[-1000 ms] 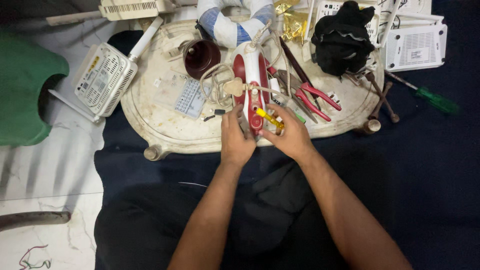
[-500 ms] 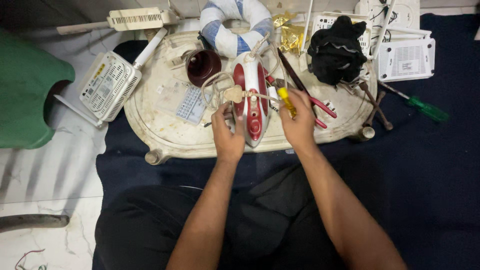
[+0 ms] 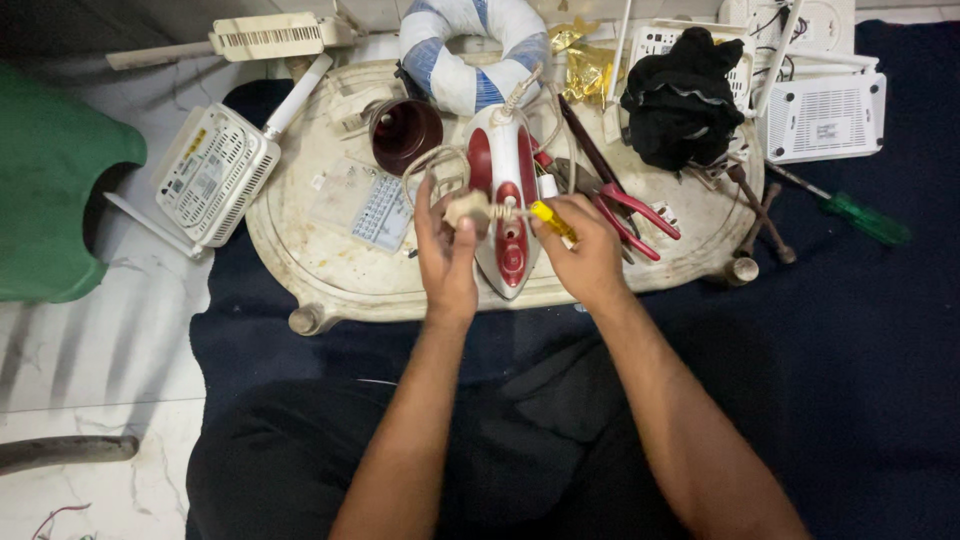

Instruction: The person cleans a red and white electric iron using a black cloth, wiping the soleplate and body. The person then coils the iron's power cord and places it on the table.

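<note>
A person seated on a dark mat (image 3: 880,330) works over a low, worn white tray (image 3: 320,270) crowded with tools and parts. The left hand (image 3: 447,255) pinches a small beige plug (image 3: 466,208) between thumb and fingers, its cord (image 3: 432,165) looping back toward a red-and-white iron (image 3: 503,200) that lies in the middle of the tray, pointed end toward the person. The right hand (image 3: 588,250) is closed around a yellow-handled screwdriver (image 3: 552,220), its tip meeting the plug just above the iron. Red-handled pliers (image 3: 625,205) lie just beside the right hand, and a dark red cup (image 3: 405,130) stands near the iron's far end. A black cloth (image 3: 685,95) is bunched at the tray's right side, and a blue-and-white ring (image 3: 470,60) rests at its far edge. White routers (image 3: 215,175) lie around the tray, on the left and at upper right, and a green-handled screwdriver (image 3: 865,218) lies apart on the mat. A green stool (image 3: 50,190) stands at the left edge of the view.
</note>
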